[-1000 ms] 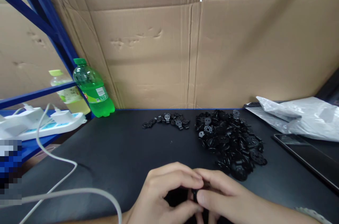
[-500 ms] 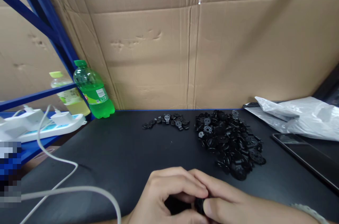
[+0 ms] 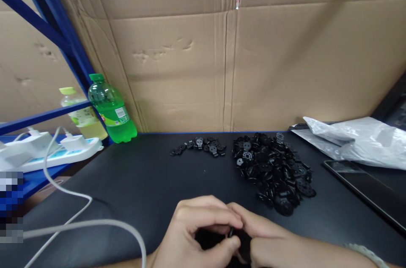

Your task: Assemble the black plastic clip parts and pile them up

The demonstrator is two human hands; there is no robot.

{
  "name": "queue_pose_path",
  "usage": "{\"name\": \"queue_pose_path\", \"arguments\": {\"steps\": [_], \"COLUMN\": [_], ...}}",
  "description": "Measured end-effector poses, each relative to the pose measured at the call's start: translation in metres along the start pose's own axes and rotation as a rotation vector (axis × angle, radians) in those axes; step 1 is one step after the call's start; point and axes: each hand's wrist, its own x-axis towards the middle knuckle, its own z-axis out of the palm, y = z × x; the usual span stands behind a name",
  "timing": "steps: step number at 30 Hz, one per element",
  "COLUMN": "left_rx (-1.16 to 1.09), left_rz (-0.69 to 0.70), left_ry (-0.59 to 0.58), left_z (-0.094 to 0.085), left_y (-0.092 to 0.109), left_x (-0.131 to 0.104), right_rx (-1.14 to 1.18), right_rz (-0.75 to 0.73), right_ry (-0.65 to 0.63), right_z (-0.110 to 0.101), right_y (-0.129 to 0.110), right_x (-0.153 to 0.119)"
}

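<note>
We've got both hands, left hand (image 3: 199,234) and right hand (image 3: 269,242), pinching one small black plastic part (image 3: 231,233); small finished row (image 3: 199,146) ahead, big black parts pile (image 3: 272,170) ahead-right untouched.

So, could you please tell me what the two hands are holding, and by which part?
A small black plastic part, pinched between the fingertips of the left hand and right hand; which part of it they grip cannot be told.

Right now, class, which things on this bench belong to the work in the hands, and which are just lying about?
In use:
left hand
right hand
small black part pinched between them
big heap of black parts
small row of black parts

Lying about:
green bottle
power strip
plastic bag
tablet
</note>
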Motion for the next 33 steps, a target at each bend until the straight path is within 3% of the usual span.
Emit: {"name": "queue_pose_path", "arguments": {"steps": [4,8,12,16,21,26,29,33], "left_rx": [-0.107,-0.259,-0.329,-0.373,-0.165,0.071,0.105,0.216], "left_rz": [-0.023,-0.145,-0.171,-0.115,0.006,0.183,0.241,0.26], "left_ry": [0.013,0.053,0.066,0.029,0.033,0.03,-0.026,-0.061], "left_z": [-0.001,-0.01,-0.019,-0.019,-0.015,-0.015,-0.015,-0.019], "left_y": [-0.004,-0.009,-0.011,-0.009,-0.003,0.004,0.006,0.0], "left_x": [0.002,0.007,0.009,0.008,0.006,0.004,0.006,0.011], "right_rx": [0.048,0.021,-0.265,-0.568,-0.809,-1.073,-1.211,-1.228], "right_rz": [-0.036,-0.044,-0.2,-0.359,-0.537,-0.724,-0.641,-0.517], "right_ry": [-0.051,0.064,0.264,0.353,0.481,0.825,1.068,1.079], "right_z": [-0.002,-0.006,-0.017,-0.022,-0.025,-0.064,-0.096,-0.116], "right_y": [0.001,0.012,0.028,0.023,0.009,-0.003,-0.011,-0.014], "right_x": [0.0,0.004,0.009,0.002,-0.009,-0.014,-0.018,-0.02]}}
